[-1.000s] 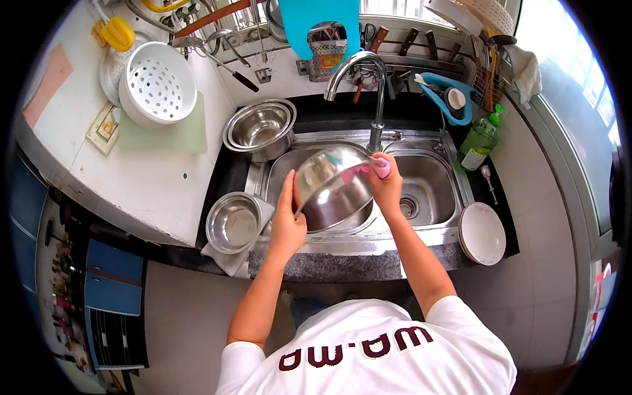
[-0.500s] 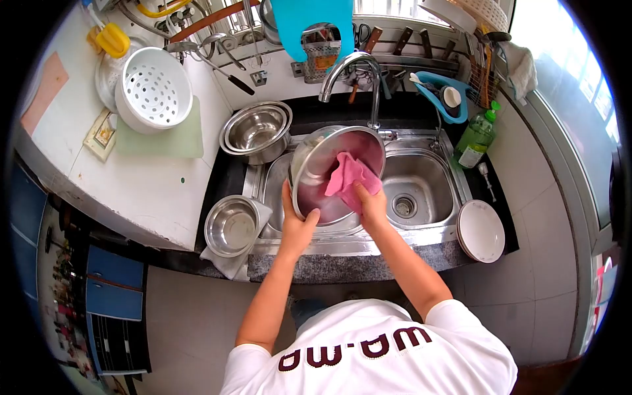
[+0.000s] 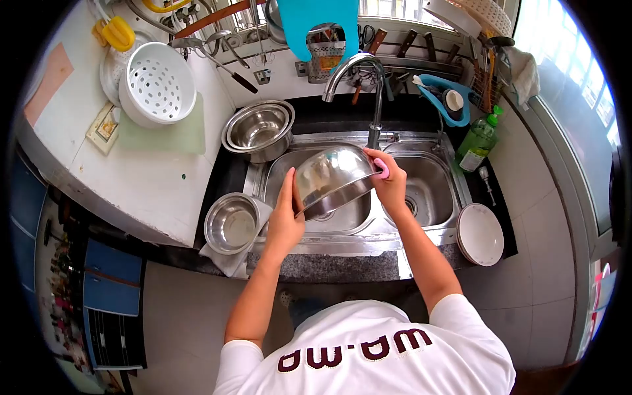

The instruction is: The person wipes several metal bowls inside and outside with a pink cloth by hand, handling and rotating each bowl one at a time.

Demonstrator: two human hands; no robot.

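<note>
A shiny stainless steel bowl point(image 3: 337, 172) is tipped over the left sink basin, its rounded outside facing up and its opening turned down and away from view. My left hand point(image 3: 284, 220) grips the rim on the left side. On the right side, my right hand point(image 3: 390, 178) closes around the rim with a pink cloth point(image 3: 381, 168) in its fingers. Only a small edge of the cloth shows; the rest is hidden behind the bowl and fingers. Just beyond the bowl stands the chrome faucet point(image 3: 377, 99).
Nested steel bowls point(image 3: 260, 128) stand at the back left, and a steel bowl point(image 3: 232, 225) rests on a cloth at front left. Stacked plates point(image 3: 480, 234), a green soap bottle point(image 3: 478, 143) and a blue basket point(image 3: 434, 92) line the right. A white colander point(image 3: 158, 84) sits on the left counter.
The bowl has turned from showing its inside to showing its outside. My right hand, with the pink cloth, has moved from inside the bowl to its right rim.
</note>
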